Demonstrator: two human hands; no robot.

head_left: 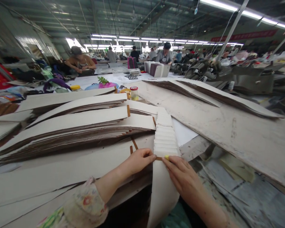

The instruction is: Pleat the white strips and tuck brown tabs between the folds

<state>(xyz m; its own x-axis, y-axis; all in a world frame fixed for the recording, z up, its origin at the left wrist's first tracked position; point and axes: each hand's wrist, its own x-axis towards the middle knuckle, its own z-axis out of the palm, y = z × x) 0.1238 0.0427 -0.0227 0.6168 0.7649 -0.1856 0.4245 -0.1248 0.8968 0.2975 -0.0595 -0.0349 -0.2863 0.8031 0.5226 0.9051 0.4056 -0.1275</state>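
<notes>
our left hand (139, 161) and right hand (184, 173) are pinching a brown strip (159, 158), ideally laying it straight across the white panel (164, 182).

Brown strip (159, 158), white panel (162, 183), floral sleeve (85, 202)

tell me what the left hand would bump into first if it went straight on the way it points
The left hand seems to touch the brown strip; straight on along it, the right hand likely comes first, though depth is unclear.
</notes>
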